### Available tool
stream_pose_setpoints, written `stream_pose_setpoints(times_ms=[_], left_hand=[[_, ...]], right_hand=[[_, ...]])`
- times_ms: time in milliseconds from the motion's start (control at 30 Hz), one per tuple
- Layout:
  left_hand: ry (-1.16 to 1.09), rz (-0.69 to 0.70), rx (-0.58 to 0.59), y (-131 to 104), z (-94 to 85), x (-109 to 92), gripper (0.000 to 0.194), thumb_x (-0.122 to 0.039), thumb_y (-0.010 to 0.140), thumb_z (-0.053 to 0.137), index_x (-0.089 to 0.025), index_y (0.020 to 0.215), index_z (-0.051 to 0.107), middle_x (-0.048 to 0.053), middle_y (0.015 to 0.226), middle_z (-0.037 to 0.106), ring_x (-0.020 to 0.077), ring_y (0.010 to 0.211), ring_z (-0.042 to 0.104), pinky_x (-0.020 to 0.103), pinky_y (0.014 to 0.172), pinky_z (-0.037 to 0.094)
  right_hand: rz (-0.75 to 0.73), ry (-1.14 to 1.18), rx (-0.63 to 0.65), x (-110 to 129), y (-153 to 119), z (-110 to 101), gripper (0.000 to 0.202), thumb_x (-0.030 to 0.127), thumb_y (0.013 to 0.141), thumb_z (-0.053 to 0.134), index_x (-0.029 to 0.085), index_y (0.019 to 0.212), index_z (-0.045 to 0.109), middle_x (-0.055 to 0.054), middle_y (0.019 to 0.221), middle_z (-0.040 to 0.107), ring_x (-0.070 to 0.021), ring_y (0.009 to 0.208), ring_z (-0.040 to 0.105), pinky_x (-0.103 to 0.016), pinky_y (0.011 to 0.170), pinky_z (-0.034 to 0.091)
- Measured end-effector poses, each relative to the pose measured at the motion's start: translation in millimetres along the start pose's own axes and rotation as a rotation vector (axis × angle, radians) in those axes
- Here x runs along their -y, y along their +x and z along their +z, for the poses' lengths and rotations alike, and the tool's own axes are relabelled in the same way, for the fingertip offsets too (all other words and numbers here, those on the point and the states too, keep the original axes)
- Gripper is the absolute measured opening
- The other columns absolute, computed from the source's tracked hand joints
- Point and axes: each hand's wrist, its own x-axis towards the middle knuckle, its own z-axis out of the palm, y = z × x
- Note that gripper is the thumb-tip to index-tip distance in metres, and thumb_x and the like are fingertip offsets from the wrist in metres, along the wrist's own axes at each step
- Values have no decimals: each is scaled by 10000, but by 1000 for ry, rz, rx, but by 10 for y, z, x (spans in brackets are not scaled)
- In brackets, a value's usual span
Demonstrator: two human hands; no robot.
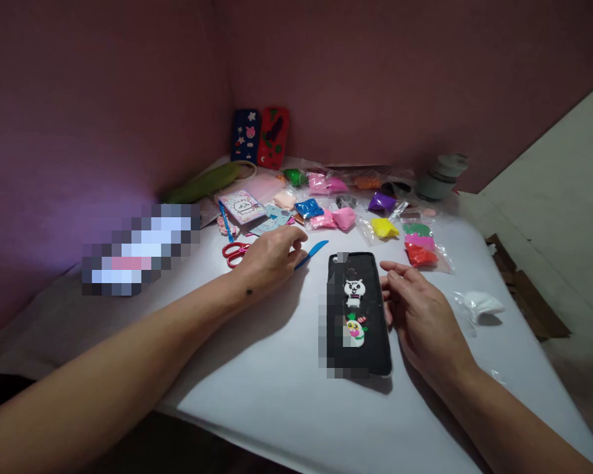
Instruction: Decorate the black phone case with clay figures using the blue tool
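A black phone case lies on the white table, bearing a white cat figure and, below it, a white figure with green and pink parts. At its right edge rests my right hand, fingers curled loosely against the side of the case. My left hand is over the table left of the case, its fingers bent around the near end of a blue plastic knife. Red-handled scissors lie beside that hand, partly hidden by it.
Several bags of coloured clay, including yellow and blue, lie behind. White clay sits at the right. Two decorated cases, blue and red, lean on the wall. A blurred bright screen stands left.
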Motion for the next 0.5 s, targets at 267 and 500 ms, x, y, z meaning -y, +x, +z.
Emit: stream_pose_setpoints(times_ms=[267,500], left_hand=[[425,78,63,-69,123,-20,278,-206,880,411,-156,1035,636,136,1054,647,335,900,631,428,710,467],[569,50,125,-71,43,-59,276,-178,861,394,-152,1009,626,133,1019,683,335,897,656,405,685,484]], right_hand=[[22,-37,2,31,4,-3,283,351,771,663,205,983,546,32,693,598,-103,422,513,-213,321,372],[45,-104,14,42,-43,-2,274,389,799,657,210,993,584,10,771,612,-88,462,535,-229,427,416]])
